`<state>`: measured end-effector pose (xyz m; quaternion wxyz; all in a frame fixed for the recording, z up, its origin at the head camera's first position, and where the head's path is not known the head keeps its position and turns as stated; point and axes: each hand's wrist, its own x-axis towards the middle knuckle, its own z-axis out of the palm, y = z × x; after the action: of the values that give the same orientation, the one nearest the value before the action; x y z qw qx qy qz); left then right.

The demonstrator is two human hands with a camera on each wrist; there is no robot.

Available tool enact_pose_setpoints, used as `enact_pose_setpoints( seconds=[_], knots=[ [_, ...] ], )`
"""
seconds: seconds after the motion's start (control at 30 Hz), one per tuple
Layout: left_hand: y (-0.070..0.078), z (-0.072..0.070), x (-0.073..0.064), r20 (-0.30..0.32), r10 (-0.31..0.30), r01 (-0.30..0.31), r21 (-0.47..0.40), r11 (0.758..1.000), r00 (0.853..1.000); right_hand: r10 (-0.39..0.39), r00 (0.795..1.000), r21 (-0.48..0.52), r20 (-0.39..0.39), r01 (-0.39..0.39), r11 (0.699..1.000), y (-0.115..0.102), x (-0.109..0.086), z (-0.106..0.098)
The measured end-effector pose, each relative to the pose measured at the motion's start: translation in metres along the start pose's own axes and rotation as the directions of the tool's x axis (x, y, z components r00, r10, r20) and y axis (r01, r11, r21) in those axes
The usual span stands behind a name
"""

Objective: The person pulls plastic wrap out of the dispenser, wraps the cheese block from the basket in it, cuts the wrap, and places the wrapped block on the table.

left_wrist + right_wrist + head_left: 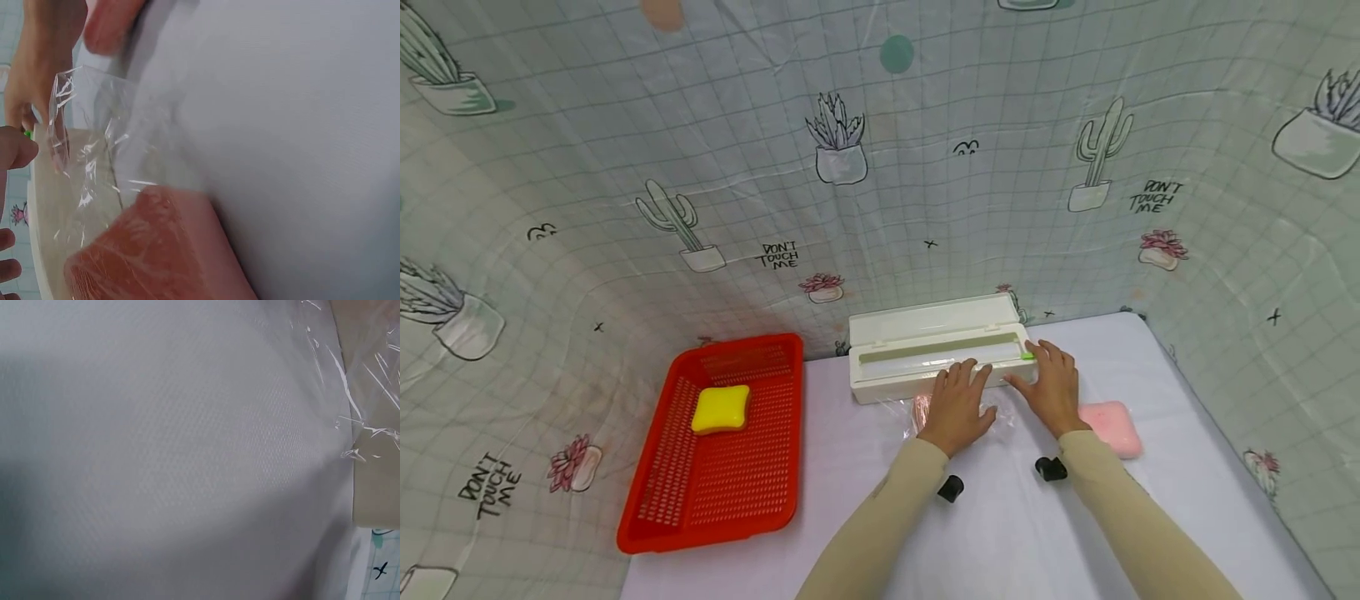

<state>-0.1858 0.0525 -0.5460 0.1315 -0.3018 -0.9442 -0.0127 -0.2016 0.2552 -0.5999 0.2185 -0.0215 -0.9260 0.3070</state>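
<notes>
A white cling film dispenser (pixel 880 390) stands with its lid (pixel 932 318) raised and a roll inside. My left hand (pixel 957 408) lies over its front edge, fingers spread. At the right end, my right hand (pixel 1054 385) grips the dispenser, thumb at the front and fingers by the green slider (pixel 1028 356). Clear film (pixel 87 169) hangs down the front, crinkled. A pink block (pixel 156 244), covered by film, sits before the dispenser beneath my left hand. The right wrist view shows loose film (pixel 375 419) against the dispenser's front; my right hand is out of that view.
A red basket (pixel 790 467) on the left holds a yellow sponge-shaped block (pixel 721 409). Another pink block (pixel 1111 428) lies beside my right forearm. Black wrist-camera pieces (pixel 951 488) show by the wrists. A patterned curtain (pixel 925 167) rises behind the white-covered table (pixel 1000 542).
</notes>
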Motion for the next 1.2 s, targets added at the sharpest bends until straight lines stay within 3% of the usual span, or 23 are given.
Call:
enact_pose_setpoints(
  seconds=[0.23,0.47,0.87,1.2],
  knots=[
    [0.011,0.004,0.021,0.068,-0.008,0.01,-0.024,1.0,0.998,0.012,1.0,-0.041,0.001,-0.012,0.999,0.003,0.0,0.001],
    [0.023,0.006,0.038,0.058,-0.011,0.015,-0.059,0.998,0.998,0.04,0.999,-0.074,0.02,-0.039,0.996,0.003,-0.001,0.004],
    [0.034,0.009,0.063,0.08,-0.016,0.02,-0.04,0.999,0.997,0.036,0.999,-0.1,-0.013,-0.037,0.994,0.001,-0.001,0.003],
    [0.043,0.016,0.079,0.061,-0.012,0.007,0.08,0.997,0.998,0.032,0.999,-0.108,-0.024,-0.035,0.993,0.0,-0.001,0.001]
  ],
)
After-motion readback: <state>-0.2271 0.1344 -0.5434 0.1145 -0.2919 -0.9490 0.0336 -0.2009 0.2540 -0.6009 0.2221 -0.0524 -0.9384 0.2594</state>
